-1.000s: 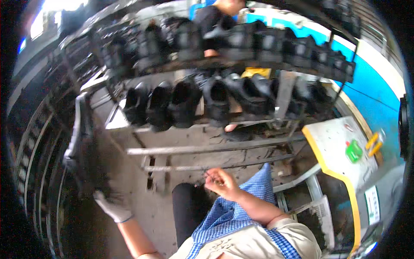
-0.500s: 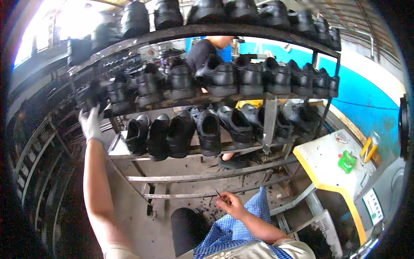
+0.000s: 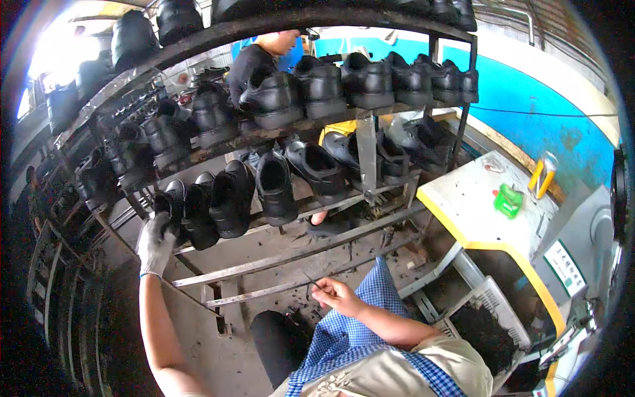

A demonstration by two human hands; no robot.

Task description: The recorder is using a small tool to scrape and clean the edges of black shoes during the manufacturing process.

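Note:
My left hand [image 3: 157,248], in a whitish work glove, is at the left end of the rack's lower shelf. Its fingers close around the heel of the leftmost black shoe [image 3: 173,198], and they hide part of it. Close to my lap, my bare right hand [image 3: 337,295] pinches a thin dark stick-like tool [image 3: 309,278] that points away from me; its exact kind is too small to tell. More black shoes [image 3: 274,188] stand in a row along the same shelf, heels toward me.
Further black shoes fill the upper tiers of the metal rack [image 3: 231,270]. To the right, a white table [image 3: 456,198] with a yellow edge carries a green plastic item [image 3: 508,200] and yellow-handled tools [image 3: 542,175]. Behind the rack is another person [image 3: 248,69]. A white crate [image 3: 493,298] holds dark scraps.
My left hand has come down from the end shoe of the middle shelf to the leftmost shoe of the lower shelf. My right hand keeps its tool. The view has shifted right.

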